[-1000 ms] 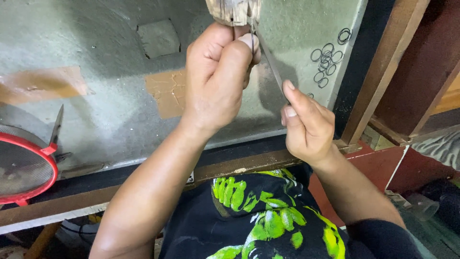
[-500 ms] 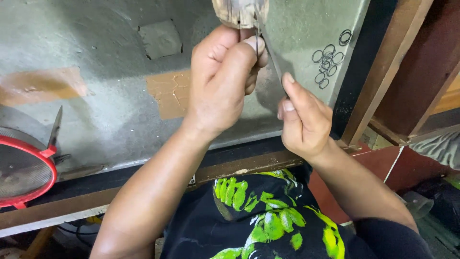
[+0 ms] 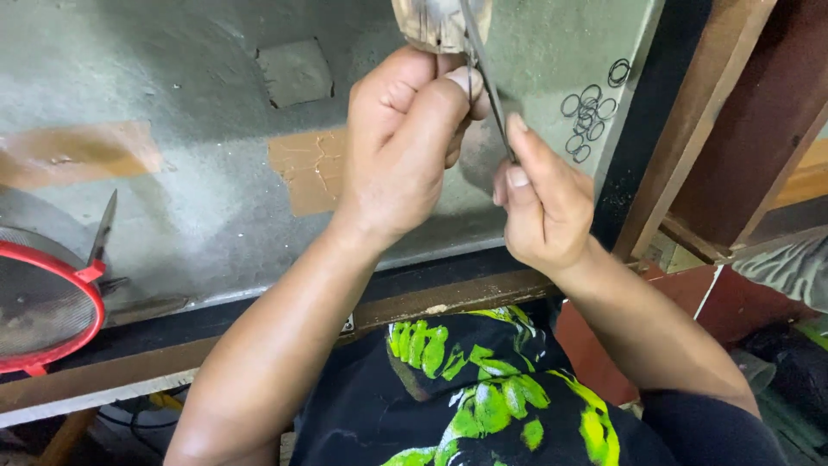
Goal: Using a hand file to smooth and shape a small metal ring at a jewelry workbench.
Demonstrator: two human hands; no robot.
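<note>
While hands (image 3: pixel 414 147) grip blade (image 3: pixel 485 82) — sieve (image 3: pixel 43 302) aside

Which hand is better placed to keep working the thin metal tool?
Probably the right hand: its fingers already pinch the thin metal tool, while the left hand is closed near the wooden piece above.

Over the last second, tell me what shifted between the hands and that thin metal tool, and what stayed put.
The right hand slid up and in toward the left hand, riding higher along the thin metal tool until the two nearly touch. The left hand kept its pinch just under the pale worn block at the top. Nothing was let go. The grey bench, the small rings and the red-rimmed strainer lie as before.
</note>
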